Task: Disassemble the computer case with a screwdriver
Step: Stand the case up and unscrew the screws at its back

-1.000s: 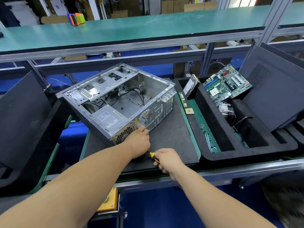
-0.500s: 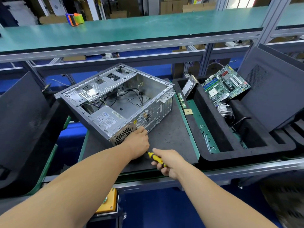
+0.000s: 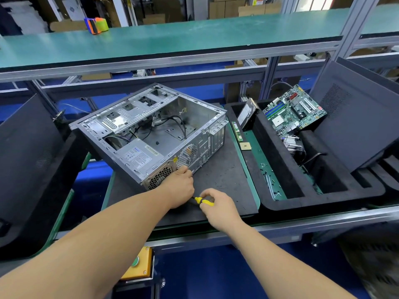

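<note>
Black matting [image 3: 220,180] covers the surface where the case [image 3: 151,134] lies on its side, open face up, turned at an angle so its rear panel faces the person. Bare mat lies in front of the case and to its right, out to the green edge strip; the case's far left corner overhangs the mat's left edge. Just right of the mat sits a black foam tray [image 3: 280,203], holding a motherboard [image 3: 295,111] propped against its back, a drive [image 3: 247,114] leaning upright, and a heatsink [image 3: 294,144]; small screws are scattered on the green strip in its left channel. A RAM stick [image 3: 237,131] and a CPU [image 3: 246,146] lie on the strip between mat and tray. A dark side panel [image 3: 358,117] leans at the right, another [image 3: 23,143] at the left.

Left hand [image 3: 180,188] reaches forward, knuckles up, fingers curled against the lower rear panel by the fan grille; whether its grip holds anything, I cannot tell. Right hand [image 3: 218,203] is close beside it, low over the mat, its grip pinching the yellow handle of the screwdriver [image 3: 203,200], whose shaft points left and disappears under the left hand.

A white label sits on the power supply [image 3: 140,156] inside the case; its print is too small to read.
</note>
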